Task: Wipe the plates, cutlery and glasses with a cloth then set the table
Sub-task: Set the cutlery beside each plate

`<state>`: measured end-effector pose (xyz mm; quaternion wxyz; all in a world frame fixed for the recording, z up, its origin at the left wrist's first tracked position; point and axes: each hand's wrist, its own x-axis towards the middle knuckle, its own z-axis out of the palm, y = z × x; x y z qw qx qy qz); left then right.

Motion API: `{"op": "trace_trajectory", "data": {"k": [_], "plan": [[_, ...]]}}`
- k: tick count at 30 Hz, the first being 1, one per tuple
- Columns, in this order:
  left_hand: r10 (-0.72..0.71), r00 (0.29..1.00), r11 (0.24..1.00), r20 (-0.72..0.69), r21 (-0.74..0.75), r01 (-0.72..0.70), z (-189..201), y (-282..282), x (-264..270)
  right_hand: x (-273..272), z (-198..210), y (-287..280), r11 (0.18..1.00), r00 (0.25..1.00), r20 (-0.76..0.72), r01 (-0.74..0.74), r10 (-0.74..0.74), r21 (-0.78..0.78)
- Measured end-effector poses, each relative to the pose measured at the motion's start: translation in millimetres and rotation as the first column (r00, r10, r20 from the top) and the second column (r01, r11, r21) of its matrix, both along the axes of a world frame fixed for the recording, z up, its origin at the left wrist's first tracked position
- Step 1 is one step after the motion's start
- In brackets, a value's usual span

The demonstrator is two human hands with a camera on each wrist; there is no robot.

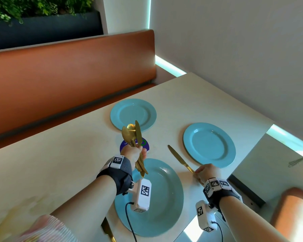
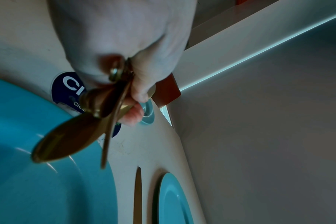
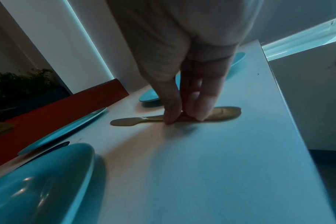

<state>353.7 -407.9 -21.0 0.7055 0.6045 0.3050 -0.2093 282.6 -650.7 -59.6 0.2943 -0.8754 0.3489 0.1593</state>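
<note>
Nearest on the pale tabletop [image 1: 63, 154] lies a round teal plate [image 1: 164, 198]. Above it the left hand [image 1: 134, 153] grips a bundle of gold cutlery [image 1: 134, 135] upright. The right hand [image 1: 207, 172] pinches a gold knife [image 1: 179, 158] lying flat just beside a second teal plate [image 1: 209, 144]. A third teal plate [image 1: 133, 114] sits farthest.

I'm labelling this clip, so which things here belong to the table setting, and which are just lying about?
Job:
- three round turquoise plates
- gold knife under right hand
- bundle of gold cutlery in left hand
- cream table

Lying about:
- round dark blue sticker
- orange bench
- green plants
</note>
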Motion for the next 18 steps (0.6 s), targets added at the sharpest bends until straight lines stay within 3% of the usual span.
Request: {"op": "trace_trajectory", "data": {"k": [12,18], "plan": [[-0.029,0.999,0.998,0.038,0.059,0.027,-4,-5,-10,3,13,7,1.0,0.998,0.07,-0.006,0.007,-0.006],[-0.092,0.995,0.992,0.04,0.094,0.088,4,-5,-11,26,45,47,0.956,0.927,0.244,-0.292,0.284,-0.004]]}}
